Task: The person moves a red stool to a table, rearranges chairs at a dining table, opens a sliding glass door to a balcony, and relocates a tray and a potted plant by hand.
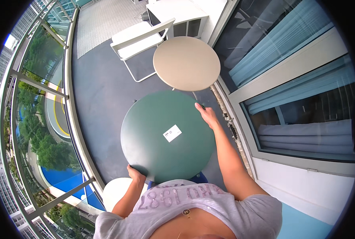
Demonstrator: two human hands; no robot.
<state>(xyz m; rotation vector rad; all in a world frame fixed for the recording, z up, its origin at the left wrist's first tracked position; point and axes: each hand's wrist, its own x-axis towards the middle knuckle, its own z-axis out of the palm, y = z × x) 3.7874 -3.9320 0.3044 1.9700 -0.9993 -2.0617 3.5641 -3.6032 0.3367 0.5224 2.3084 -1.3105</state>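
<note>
A large round green tabletop [157, 119] with a white label [172, 133] fills the middle of the view, close in front of my body. My left hand [136, 174] grips its near left rim. On the opposite side, my right hand [206, 115] holds the far right rim, thumb stretched along the edge. The fingers of both hands are mostly hidden at or under the rim. Whatever is beneath the green top is hidden too, apart from a small dark bit showing past its far left edge.
Just beyond stands a round beige table [186, 63], with a white folding chair [139, 42] to its left. A pale rounded surface [115, 193] lies at lower left. A glass railing [75, 131] runs along the left; a framed window [305, 119] and wall line the right.
</note>
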